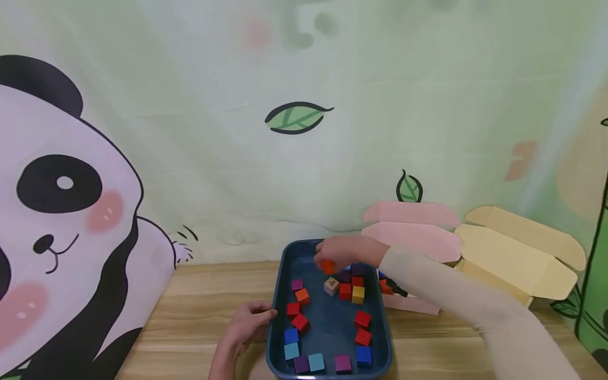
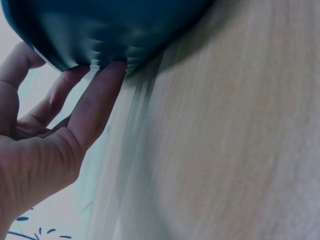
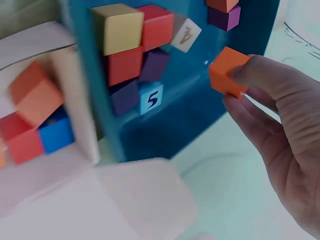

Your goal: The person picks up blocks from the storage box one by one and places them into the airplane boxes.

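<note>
My right hand (image 1: 349, 250) is over the far end of a dark blue tray (image 1: 328, 332) and pinches an orange cube block (image 3: 226, 72) between thumb and fingers. In the right wrist view the cube is near the tray's wall. A wooden block with a 4 (image 1: 331, 286) lies in the tray, near red blocks (image 1: 345, 291) and a yellow block (image 1: 358, 294). My left hand (image 1: 249, 323) touches the tray's left outer side with its fingertips; in the left wrist view the fingers (image 2: 97, 102) are extended against the wall.
More blocks line the tray's left, right and near sides, including a light blue block (image 1: 316, 362) and a blue block (image 1: 363, 355). To the right stand an open pink box (image 1: 413, 240) with blocks inside and an open yellow box (image 1: 518, 264). A panda-printed cloth (image 1: 209, 158) hangs behind the wooden table (image 1: 204, 295).
</note>
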A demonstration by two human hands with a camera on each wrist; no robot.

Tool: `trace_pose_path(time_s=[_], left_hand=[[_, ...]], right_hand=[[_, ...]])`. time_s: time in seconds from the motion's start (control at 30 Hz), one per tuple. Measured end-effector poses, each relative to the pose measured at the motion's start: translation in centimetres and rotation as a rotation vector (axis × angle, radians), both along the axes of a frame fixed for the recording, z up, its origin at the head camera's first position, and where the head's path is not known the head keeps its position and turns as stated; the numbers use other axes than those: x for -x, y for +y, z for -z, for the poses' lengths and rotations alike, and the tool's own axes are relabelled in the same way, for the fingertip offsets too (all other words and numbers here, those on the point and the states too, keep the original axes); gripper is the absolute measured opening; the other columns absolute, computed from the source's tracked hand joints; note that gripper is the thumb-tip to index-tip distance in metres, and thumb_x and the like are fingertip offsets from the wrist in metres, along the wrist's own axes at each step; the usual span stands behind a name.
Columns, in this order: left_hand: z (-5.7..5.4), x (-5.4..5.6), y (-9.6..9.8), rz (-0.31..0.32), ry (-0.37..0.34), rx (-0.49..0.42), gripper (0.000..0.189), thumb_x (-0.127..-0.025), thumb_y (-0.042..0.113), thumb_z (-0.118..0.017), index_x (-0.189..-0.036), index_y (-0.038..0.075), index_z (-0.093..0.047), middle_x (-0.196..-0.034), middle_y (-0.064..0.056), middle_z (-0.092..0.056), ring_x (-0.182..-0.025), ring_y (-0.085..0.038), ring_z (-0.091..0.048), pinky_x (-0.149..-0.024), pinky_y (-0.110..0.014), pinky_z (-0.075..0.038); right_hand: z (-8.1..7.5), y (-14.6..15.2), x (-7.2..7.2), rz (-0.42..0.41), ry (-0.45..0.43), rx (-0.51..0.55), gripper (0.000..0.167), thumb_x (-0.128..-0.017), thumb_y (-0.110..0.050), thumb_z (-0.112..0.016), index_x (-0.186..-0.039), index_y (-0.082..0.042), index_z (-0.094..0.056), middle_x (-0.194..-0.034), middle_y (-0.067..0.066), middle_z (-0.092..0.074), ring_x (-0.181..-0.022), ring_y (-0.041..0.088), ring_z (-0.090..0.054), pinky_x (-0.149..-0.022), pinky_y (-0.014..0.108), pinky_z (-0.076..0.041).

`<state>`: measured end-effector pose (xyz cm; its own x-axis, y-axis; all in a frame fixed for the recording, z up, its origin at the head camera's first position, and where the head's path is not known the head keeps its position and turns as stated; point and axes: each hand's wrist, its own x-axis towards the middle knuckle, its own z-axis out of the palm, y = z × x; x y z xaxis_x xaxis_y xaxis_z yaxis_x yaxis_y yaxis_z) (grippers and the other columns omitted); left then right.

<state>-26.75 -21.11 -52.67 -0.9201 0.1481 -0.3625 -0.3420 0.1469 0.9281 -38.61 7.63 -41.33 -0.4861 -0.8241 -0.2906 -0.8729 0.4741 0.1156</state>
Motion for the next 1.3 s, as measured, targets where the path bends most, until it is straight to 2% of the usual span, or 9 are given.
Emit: trace_pose_path(time_s=[0.17, 0.3, 0.5, 0.7, 0.77, 0.87, 1.03, 1.2, 1.3], left_hand=[[0.1, 0.1, 0.0, 0.009, -0.009, 0.000, 0.038, -0.096, 0.017, -0.069, -0.128, -0.002, -0.063, -0.123, -0.018, -0.059, -0.099, -0.024, -0.066, -0.088, -0.041, -0.059], [0.2, -0.1, -0.1, 0.005, -0.010, -0.003, 0.037, -0.096, 0.017, -0.069, -0.127, -0.003, -0.063, -0.122, -0.017, -0.059, -0.098, -0.023, -0.066, -0.088, -0.041, -0.059], [0.4, -0.6, -0.3, -0.020, 0.015, -0.016, 0.036, -0.096, 0.017, -0.071, -0.123, -0.005, -0.064, -0.117, -0.016, -0.060, -0.092, -0.022, -0.065, -0.085, -0.041, -0.060], [0.2, -1.0, -1.0, -0.051, -0.014, -0.005, 0.036, -0.096, 0.019, -0.072, -0.123, -0.003, -0.065, -0.118, -0.016, -0.059, -0.093, -0.022, -0.066, -0.085, -0.041, -0.060], [0.1, -0.9, -1.1, -0.066, -0.022, 0.010, 0.036, -0.096, 0.019, -0.072, -0.123, -0.002, -0.065, -0.118, -0.016, -0.059, -0.094, -0.022, -0.066, -0.085, -0.041, -0.060], [0.2, -0.7, -1.0, -0.066, -0.010, 0.020, 0.037, -0.095, 0.020, -0.073, -0.123, -0.002, -0.066, -0.118, -0.016, -0.060, -0.092, -0.022, -0.066, -0.085, -0.041, -0.060], [0.5, -0.3, -0.5, -0.040, 0.012, 0.013, 0.037, -0.095, 0.020, -0.073, -0.123, -0.003, -0.066, -0.118, -0.016, -0.060, -0.091, -0.022, -0.065, -0.084, -0.041, -0.060], [0.5, -0.1, 0.0, -0.024, 0.013, 0.004, 0.040, -0.094, 0.021, -0.073, -0.125, -0.004, -0.064, -0.119, -0.016, -0.061, -0.093, -0.022, -0.065, -0.084, -0.041, -0.061], [0.4, -0.1, 0.1, -0.016, 0.010, 0.002, 0.039, -0.094, 0.020, -0.072, -0.125, -0.003, -0.064, -0.119, -0.016, -0.060, -0.093, -0.022, -0.065, -0.084, -0.041, -0.061]], right_hand=[[-0.6, 3.3, -1.0, -0.010, 0.058, 0.068, 0.026, -0.089, -0.015, -0.079, -0.114, -0.018, -0.072, -0.107, 0.001, -0.067, -0.095, 0.016, -0.061, -0.082, 0.021, -0.054], [-1.0, 6.1, -1.6, 0.013, 0.095, 0.148, 0.026, -0.089, -0.013, -0.079, -0.114, -0.015, -0.073, -0.112, 0.004, -0.071, -0.099, 0.018, -0.064, -0.086, 0.024, -0.056], [-1.9, 9.7, -2.2, 0.017, 0.161, 0.177, 0.025, -0.088, -0.009, -0.078, -0.112, -0.016, -0.076, -0.103, -0.001, -0.073, -0.089, 0.014, -0.064, -0.082, 0.024, -0.057], [-2.1, 12.2, -2.5, 0.091, 0.057, 0.134, 0.018, -0.087, -0.007, -0.078, -0.102, -0.016, -0.076, -0.082, -0.006, -0.067, -0.072, 0.009, -0.057, -0.069, 0.020, -0.051], [-2.1, 12.7, -2.6, 0.117, 0.029, 0.112, 0.015, -0.087, -0.007, -0.078, -0.099, -0.016, -0.076, -0.079, -0.006, -0.065, -0.070, 0.009, -0.055, -0.068, 0.021, -0.051], [-1.7, 13.4, -2.8, 0.152, -0.032, 0.090, 0.017, -0.085, -0.003, -0.078, -0.098, -0.013, -0.077, -0.083, -0.003, -0.067, -0.074, 0.011, -0.055, -0.072, 0.023, -0.053], [0.0, 14.8, -3.8, 0.233, -0.141, 0.051, 0.020, -0.081, 0.000, -0.081, -0.095, -0.014, -0.076, -0.083, -0.004, -0.067, -0.074, 0.011, -0.055, -0.070, 0.023, -0.054], [1.9, 16.1, -4.9, 0.403, -0.190, -0.009, 0.027, -0.075, -0.004, -0.087, -0.091, -0.021, -0.075, -0.086, -0.007, -0.066, -0.078, 0.013, -0.055, -0.068, 0.027, -0.056], [2.7, 16.6, -5.3, 0.487, -0.201, 0.015, 0.030, -0.073, -0.003, -0.089, -0.092, -0.020, -0.074, -0.089, -0.004, -0.065, -0.082, 0.016, -0.054, -0.071, 0.031, -0.057]])
